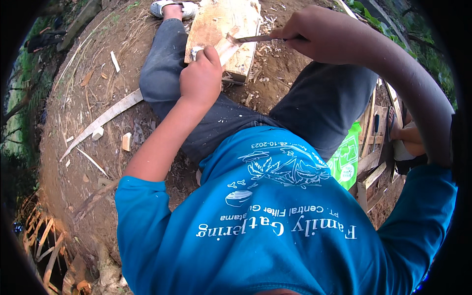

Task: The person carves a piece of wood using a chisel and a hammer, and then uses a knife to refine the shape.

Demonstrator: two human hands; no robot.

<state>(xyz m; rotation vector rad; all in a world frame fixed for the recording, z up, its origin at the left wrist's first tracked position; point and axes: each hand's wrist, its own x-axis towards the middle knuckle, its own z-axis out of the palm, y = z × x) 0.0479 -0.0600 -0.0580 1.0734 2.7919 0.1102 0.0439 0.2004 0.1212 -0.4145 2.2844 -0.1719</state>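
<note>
My left hand is closed around a small pale piece of wood, pressing it against the top of a thick wooden block. From the right, my right hand grips a knife by its handle, which the fingers mostly hide. The knife's narrow dark blade points left, its tip end against the far part of the small piece. Wood shavings lie on the block and on the soil around it. The block sits between my spread legs.
On the dirt at left lie a long tapering pale strip like a saw blade, small wood offcuts and slivers. A green bag stands beside my right thigh. Farther right are wooden slats and another person's bent leg.
</note>
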